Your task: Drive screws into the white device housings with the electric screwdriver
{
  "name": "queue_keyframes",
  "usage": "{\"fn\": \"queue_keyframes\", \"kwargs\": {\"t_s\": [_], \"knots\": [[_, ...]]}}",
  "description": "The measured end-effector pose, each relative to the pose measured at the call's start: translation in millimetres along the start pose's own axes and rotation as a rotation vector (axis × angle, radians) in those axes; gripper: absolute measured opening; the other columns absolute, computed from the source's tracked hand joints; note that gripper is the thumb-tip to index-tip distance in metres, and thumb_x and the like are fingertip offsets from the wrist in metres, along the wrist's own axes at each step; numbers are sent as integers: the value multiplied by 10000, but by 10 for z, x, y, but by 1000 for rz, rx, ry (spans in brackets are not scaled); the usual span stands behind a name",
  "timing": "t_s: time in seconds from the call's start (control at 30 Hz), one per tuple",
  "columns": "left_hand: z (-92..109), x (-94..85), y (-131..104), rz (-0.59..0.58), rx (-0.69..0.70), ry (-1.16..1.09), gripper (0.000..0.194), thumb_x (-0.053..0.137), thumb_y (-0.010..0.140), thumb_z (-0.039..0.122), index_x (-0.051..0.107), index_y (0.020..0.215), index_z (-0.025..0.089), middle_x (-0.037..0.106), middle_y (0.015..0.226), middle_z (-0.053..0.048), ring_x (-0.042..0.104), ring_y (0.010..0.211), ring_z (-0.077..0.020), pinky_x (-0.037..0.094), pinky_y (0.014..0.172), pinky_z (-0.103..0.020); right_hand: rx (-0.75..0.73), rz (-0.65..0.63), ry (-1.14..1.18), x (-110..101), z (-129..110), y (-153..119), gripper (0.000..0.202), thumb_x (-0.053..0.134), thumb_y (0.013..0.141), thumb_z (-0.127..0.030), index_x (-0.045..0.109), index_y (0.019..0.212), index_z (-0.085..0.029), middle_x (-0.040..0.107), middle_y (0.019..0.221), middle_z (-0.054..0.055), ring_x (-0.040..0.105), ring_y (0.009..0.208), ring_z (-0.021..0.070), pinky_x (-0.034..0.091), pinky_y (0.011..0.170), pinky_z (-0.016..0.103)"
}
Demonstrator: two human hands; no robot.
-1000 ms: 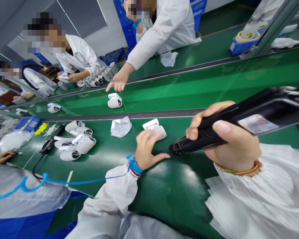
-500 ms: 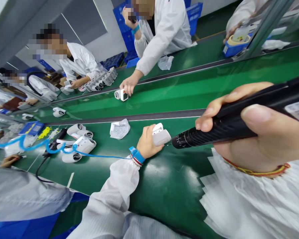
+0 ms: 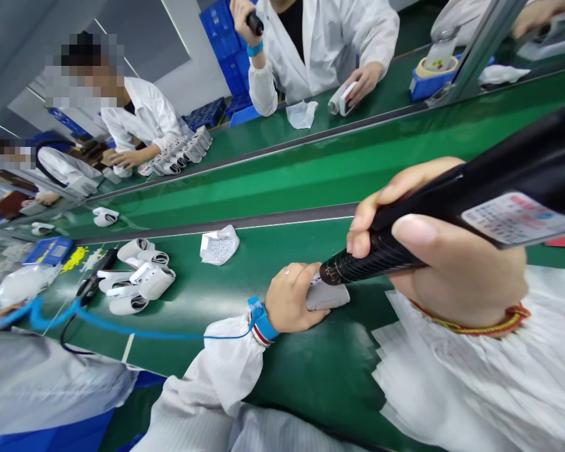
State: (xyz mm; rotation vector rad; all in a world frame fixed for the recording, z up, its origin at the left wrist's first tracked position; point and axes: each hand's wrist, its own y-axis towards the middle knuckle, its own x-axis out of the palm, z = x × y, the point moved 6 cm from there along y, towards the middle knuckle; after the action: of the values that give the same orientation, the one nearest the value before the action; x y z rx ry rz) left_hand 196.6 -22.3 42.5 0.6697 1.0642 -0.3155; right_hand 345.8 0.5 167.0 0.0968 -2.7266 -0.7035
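Observation:
Fingers of my left hand [image 3: 292, 298] wrap round a white plastic housing [image 3: 328, 297] on the green bench. A blue wrist strap [image 3: 260, 317] with a coiled cord circles that wrist. My right hand [image 3: 456, 238] grips a black electric screwdriver [image 3: 419, 220], tilted down to the left. Its nose meets the upper side of the housing beside my left fingers; the bit tip is mostly hidden. Beyond my left hand lies an open white bag of small screws [image 3: 220, 245]. A cluster of similar white housings [image 3: 139, 276] rests to the left.
A green conveyor [image 3: 235, 182] runs behind a dark rail. Across it, a co-worker [image 3: 320, 56] holds a black tool and a white housing. Another person [image 3: 136, 119] sits by a row of housings. White sheets [image 3: 419, 370] lie under my right forearm. A blue tray [image 3: 49, 250] stands far left.
My left hand has lowered the housing and turned it. The screwdriver has moved left until its nose meets the housing. Across the conveyor, the co-worker has drawn a housing back to their bench.

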Motion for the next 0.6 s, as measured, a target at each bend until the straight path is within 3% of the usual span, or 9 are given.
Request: {"fn": "queue_keyframes", "kwargs": {"t_s": [0.37,0.6], "knots": [[6,26,1,-28,22,0,646,589,689,473,398,1218,155,565,1034,-95,542,896,-250,468,780,-414,-60,-82,55,28,90,10,172,677,718,-318,573,785,-199,588,647,15,544,463,189,446,386,350],[34,33,-1,-30,15,8,628,589,686,442,410,1213,151,566,1022,-97,548,889,-252,474,779,-414,-71,-76,25,26,109,21,195,665,737,-342,565,652,-198,570,611,-1,540,445,172,456,382,333]]}}
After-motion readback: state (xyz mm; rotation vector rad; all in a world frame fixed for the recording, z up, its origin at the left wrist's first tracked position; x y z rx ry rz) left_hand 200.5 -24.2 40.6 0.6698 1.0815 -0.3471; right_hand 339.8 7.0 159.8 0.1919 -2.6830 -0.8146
